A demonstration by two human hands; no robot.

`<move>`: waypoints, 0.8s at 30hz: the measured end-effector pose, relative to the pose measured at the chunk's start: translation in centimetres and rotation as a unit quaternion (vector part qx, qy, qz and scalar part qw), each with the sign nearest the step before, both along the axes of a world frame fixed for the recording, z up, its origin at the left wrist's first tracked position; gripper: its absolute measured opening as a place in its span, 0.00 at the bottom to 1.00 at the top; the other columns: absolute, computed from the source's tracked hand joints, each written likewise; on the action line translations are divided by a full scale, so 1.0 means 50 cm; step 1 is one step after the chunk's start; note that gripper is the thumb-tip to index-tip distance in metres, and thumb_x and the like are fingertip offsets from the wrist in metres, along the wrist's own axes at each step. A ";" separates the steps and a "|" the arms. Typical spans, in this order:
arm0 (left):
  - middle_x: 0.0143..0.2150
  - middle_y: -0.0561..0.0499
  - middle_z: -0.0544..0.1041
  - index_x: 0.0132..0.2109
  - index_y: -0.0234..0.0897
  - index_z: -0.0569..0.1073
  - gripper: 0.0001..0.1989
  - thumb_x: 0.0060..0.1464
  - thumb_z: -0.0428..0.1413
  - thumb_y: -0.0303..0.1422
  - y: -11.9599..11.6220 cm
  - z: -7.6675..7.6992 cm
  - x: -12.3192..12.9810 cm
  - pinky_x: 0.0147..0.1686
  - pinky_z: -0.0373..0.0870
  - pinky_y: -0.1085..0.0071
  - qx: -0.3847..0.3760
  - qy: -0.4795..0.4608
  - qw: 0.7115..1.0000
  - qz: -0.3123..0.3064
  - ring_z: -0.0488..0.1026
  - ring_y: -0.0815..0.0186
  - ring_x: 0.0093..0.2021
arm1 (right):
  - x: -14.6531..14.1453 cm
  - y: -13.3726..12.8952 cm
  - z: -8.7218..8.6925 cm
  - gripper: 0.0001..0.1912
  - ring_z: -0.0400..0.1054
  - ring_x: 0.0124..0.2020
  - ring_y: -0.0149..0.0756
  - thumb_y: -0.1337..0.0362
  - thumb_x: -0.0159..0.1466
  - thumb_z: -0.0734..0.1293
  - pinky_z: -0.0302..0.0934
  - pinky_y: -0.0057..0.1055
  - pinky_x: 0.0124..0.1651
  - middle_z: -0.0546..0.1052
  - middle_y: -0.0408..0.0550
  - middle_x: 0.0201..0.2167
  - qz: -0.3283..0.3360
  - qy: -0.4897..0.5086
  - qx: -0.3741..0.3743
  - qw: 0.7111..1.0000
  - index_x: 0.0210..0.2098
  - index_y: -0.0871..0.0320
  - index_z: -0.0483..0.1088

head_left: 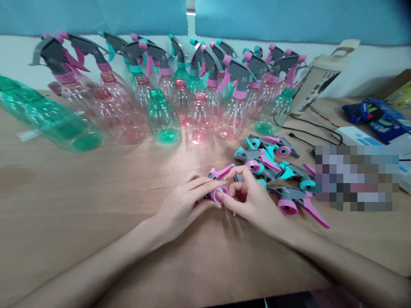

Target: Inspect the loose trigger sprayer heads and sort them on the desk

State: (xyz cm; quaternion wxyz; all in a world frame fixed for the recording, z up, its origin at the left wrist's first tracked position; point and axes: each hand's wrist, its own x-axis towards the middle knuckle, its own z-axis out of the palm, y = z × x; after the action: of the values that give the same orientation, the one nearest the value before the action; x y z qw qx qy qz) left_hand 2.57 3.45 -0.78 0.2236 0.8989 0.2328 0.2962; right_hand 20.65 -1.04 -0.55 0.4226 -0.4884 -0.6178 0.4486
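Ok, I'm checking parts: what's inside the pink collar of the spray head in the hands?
Inside the pink collar, a pale patch shows, too blurred to identify. The right hand has its thumb across part of the opening, so whatever lies behind that is hidden.

Left hand across the sprayer, hiding much of its body! Anything pinched in the right hand? No telling. Far left, a green bottle is cut off; rightward, a mosaic patch hides detail.
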 end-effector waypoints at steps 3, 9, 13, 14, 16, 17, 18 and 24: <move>0.45 0.47 0.75 0.53 0.35 0.68 0.15 0.60 0.53 0.31 -0.008 0.003 0.004 0.44 0.66 0.66 0.005 -0.008 1.000 -0.008 0.67 0.64 0.43 | -0.002 -0.008 0.004 0.13 0.60 0.18 0.24 0.65 0.62 0.64 0.53 0.21 0.20 0.63 0.31 0.19 0.001 0.001 -0.029 1.000 0.42 0.54 0.54; 0.46 0.48 0.75 0.54 0.36 0.67 0.16 0.58 0.55 0.29 -0.017 0.003 0.003 0.46 0.65 0.67 -0.001 -0.014 1.000 -0.007 0.68 0.65 0.44 | -0.003 -0.024 0.020 0.08 0.61 0.18 0.24 0.64 0.68 0.55 0.55 0.21 0.20 0.66 0.34 0.19 0.033 -0.010 -0.050 0.998 0.48 0.55 0.55; 0.46 0.48 0.75 0.55 0.38 0.67 0.17 0.59 0.54 0.29 -0.015 0.002 -0.002 0.44 0.66 0.67 -0.024 -0.021 0.999 0.017 0.68 0.65 0.43 | 0.007 -0.022 0.026 0.12 0.63 0.19 0.26 0.61 0.70 0.53 0.59 0.23 0.23 0.67 0.35 0.21 0.077 -0.015 -0.082 0.993 0.52 0.54 0.54; 0.46 0.49 0.75 0.54 0.39 0.68 0.16 0.59 0.54 0.29 -0.015 0.002 -0.003 0.43 0.67 0.68 -0.032 -0.023 0.999 0.023 0.68 0.64 0.43 | 0.010 -0.021 0.026 0.13 0.64 0.21 0.26 0.60 0.70 0.53 0.60 0.24 0.25 0.68 0.36 0.22 0.087 -0.013 -0.086 0.992 0.54 0.53 0.53; 0.44 0.49 0.75 0.53 0.39 0.69 0.15 0.58 0.54 0.30 -0.014 0.002 -0.004 0.41 0.68 0.69 -0.045 -0.029 0.998 0.040 0.68 0.64 0.42 | 0.014 -0.017 0.026 0.15 0.65 0.23 0.26 0.61 0.70 0.54 0.62 0.24 0.26 0.69 0.37 0.24 0.098 -0.002 -0.080 0.992 0.56 0.53 0.52; 0.44 0.49 0.75 0.53 0.39 0.69 0.15 0.58 0.55 0.30 -0.014 0.003 -0.005 0.40 0.68 0.69 -0.051 -0.031 0.997 0.048 0.69 0.65 0.42 | 0.016 -0.015 0.025 0.16 0.65 0.24 0.26 0.61 0.70 0.54 0.62 0.24 0.26 0.69 0.37 0.25 0.099 0.006 -0.073 0.992 0.56 0.53 0.52; 0.43 0.49 0.75 0.52 0.38 0.69 0.15 0.58 0.55 0.30 -0.015 0.004 -0.005 0.39 0.68 0.70 -0.056 -0.033 0.996 0.056 0.69 0.65 0.41 | 0.017 -0.014 0.024 0.16 0.65 0.24 0.26 0.62 0.70 0.55 0.62 0.23 0.26 0.69 0.37 0.25 0.097 0.013 -0.062 0.993 0.56 0.53 0.53; 0.41 0.51 0.74 0.52 0.40 0.69 0.17 0.55 0.58 0.29 -0.020 0.007 -0.008 0.32 0.68 0.75 -0.081 -0.027 0.993 0.077 0.71 0.69 0.35 | 0.026 -0.013 0.017 0.11 0.64 0.20 0.25 0.64 0.68 0.57 0.57 0.24 0.23 0.68 0.35 0.22 0.024 -0.037 0.063 0.997 0.50 0.54 0.58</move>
State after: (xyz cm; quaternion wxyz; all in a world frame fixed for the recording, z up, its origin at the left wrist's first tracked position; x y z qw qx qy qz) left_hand 2.15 2.47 -0.45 0.2784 0.8492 0.3182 0.3163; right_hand 21.94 -1.66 0.29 0.4183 -0.4620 -0.6720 0.4000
